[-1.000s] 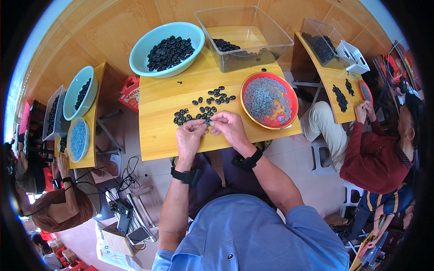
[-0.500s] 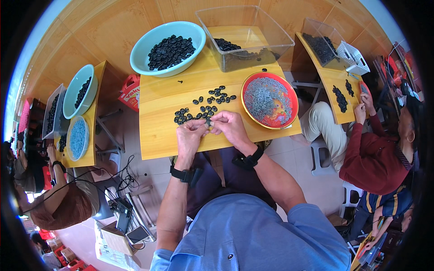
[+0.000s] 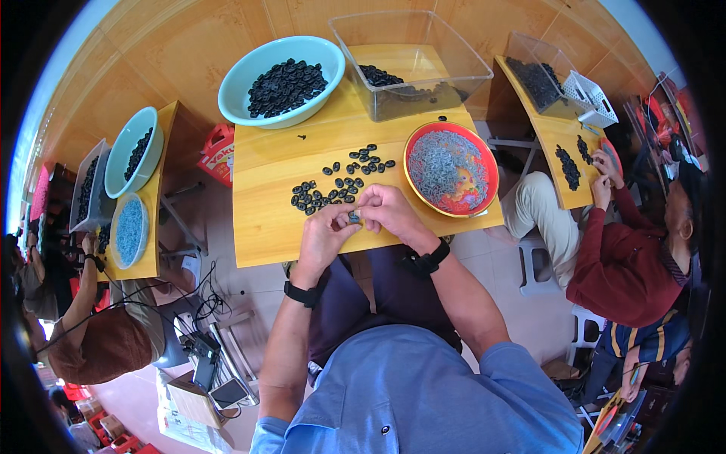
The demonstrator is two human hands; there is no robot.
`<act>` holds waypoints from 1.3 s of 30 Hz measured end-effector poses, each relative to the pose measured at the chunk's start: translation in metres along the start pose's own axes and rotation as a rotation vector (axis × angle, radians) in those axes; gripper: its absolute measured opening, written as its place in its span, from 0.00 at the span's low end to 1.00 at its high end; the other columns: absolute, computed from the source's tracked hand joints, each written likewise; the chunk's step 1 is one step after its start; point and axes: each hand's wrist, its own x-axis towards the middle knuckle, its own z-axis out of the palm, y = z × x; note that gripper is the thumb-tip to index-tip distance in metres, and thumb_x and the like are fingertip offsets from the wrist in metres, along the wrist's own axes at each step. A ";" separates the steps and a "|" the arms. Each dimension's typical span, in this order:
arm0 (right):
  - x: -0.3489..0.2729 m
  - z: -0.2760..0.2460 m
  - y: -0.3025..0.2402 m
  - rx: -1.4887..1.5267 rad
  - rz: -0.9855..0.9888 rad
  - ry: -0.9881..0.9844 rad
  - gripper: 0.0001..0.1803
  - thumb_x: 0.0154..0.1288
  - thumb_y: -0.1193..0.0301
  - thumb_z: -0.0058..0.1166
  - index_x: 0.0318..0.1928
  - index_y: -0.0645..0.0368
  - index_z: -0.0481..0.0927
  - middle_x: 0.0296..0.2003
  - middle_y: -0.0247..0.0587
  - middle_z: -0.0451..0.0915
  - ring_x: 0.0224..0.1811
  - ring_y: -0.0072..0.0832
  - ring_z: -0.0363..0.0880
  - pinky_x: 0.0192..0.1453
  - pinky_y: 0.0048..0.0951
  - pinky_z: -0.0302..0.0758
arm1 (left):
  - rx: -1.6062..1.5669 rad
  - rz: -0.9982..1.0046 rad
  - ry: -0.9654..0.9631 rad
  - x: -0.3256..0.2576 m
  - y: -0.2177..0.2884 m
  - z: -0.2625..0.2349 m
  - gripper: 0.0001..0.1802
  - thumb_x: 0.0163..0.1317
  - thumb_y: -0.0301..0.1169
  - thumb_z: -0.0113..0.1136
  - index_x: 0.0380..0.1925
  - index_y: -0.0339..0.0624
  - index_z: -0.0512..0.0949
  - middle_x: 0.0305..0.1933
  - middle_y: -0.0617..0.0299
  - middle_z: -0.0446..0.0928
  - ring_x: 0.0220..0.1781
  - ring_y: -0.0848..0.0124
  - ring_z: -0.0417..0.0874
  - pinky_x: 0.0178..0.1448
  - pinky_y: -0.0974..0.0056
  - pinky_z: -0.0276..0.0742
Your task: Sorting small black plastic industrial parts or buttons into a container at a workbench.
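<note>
My left hand and my right hand meet over the front of the yellow table, fingertips pinched together. Between them is a small dark piece with a bluish-grey face; the fingers cover much of it, and its kind is unclear. Just beyond my hands lie many loose shiny black oval pieces, some with a pale mark on top. To the right of my right hand stands a round red-and-yellow tray, holding a heap of small thin grey parts that look like screws or pins.
At the back are a light-blue basin of black pieces and a clear plastic bin with more. People sit at side tables, left and right. Tangled cables and a metal stand are at the lower left.
My hands have shifted slightly to the right and turned, so the small piece between them shows more. The co-worker's hand on the right has moved a little.
</note>
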 end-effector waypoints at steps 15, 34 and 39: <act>0.002 0.003 -0.003 -0.140 0.019 -0.020 0.05 0.62 0.78 0.60 0.37 0.61 0.77 0.26 0.32 0.79 0.22 0.16 0.77 0.23 0.18 0.71 | 0.293 0.099 0.090 0.002 0.002 0.004 0.14 0.50 0.29 0.77 0.36 0.38 0.85 0.25 0.58 0.78 0.25 0.71 0.78 0.31 0.66 0.76; 0.002 -0.002 -0.002 -0.208 0.063 -0.126 0.03 0.64 0.79 0.58 0.37 0.64 0.78 0.26 0.37 0.81 0.24 0.21 0.81 0.27 0.23 0.78 | 0.229 0.159 0.081 -0.010 0.002 0.002 0.13 0.52 0.26 0.73 0.39 0.37 0.84 0.27 0.54 0.79 0.27 0.61 0.81 0.36 0.59 0.78; 0.034 -0.012 -0.062 -0.376 -0.049 -0.170 0.01 0.64 0.78 0.57 0.36 0.62 0.79 0.25 0.35 0.81 0.23 0.21 0.82 0.28 0.23 0.79 | -0.039 0.051 0.129 0.003 -0.006 -0.004 0.17 0.58 0.22 0.69 0.48 0.34 0.79 0.29 0.62 0.80 0.27 0.75 0.78 0.36 0.68 0.78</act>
